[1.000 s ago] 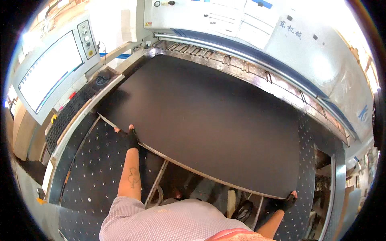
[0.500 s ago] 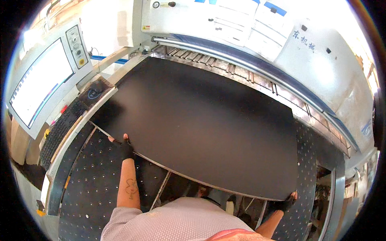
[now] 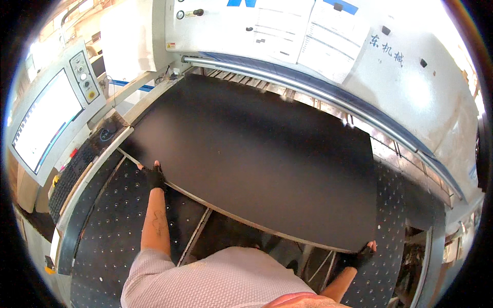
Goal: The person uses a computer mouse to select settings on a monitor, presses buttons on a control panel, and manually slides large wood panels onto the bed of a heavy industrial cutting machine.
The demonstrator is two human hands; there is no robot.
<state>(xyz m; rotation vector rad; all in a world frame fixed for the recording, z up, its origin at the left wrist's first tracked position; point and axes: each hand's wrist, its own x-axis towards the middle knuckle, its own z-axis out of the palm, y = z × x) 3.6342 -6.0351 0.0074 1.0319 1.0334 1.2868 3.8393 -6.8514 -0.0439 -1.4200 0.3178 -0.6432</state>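
A large dark board (image 3: 257, 164) with a pale near edge lies flat across the machine's table, its far edge close to the long metal bar. My left hand (image 3: 153, 177), in a dark fingerless glove, grips the near edge towards the left end, thumb on top. At the near right corner, my right hand (image 3: 366, 253), gloved the same way, holds the board with fingertips showing at the corner. The fingers under the board are hidden in both hands.
Studded black table wings (image 3: 113, 231) flank an open gap before my body. Ahead stands a pale machine housing (image 3: 308, 36) with a metal bar (image 3: 287, 77). On the left are a screen (image 3: 49, 120), a black keyboard (image 3: 72, 177) and a straight side fence (image 3: 97, 177).
The board has slid away from me towards the machine, covering more of the slotted strip below the bar. Both hands have moved with it, keeping their grip. The view has shifted slightly.
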